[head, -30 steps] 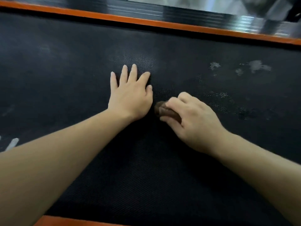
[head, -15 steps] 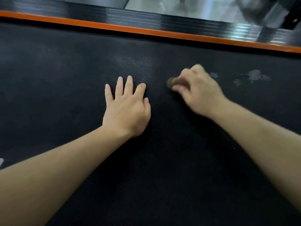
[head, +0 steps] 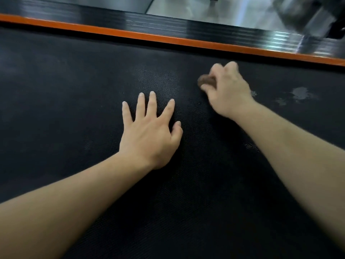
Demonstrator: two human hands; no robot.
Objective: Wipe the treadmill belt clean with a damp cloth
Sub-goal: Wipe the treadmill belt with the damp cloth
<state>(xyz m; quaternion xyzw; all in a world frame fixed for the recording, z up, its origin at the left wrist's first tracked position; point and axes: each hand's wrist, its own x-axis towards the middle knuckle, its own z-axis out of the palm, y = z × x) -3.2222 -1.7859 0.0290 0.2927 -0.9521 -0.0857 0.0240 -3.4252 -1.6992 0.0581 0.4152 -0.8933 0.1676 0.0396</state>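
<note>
The black textured treadmill belt [head: 74,94] fills most of the head view. My left hand [head: 149,131] lies flat on it near the middle, fingers spread and straight. My right hand [head: 227,88] is further away and to the right, blurred, its fingers curled round a small bunched brown cloth [head: 206,81] pressed to the belt. Only the cloth's left end shows past the fingers. A paler rubbed patch [head: 158,79] lies on the belt between the two hands.
Grey-white smudges [head: 300,93] mark the belt to the right of my right hand. An orange strip [head: 168,39] borders the belt's far edge, with a ribbed black side rail [head: 168,27] behind it and grey floor [head: 214,10] beyond.
My right hand has swept the cloth away from me, from beside my left thumb toward the orange strip. My left hand stayed pressed flat on the belt.
</note>
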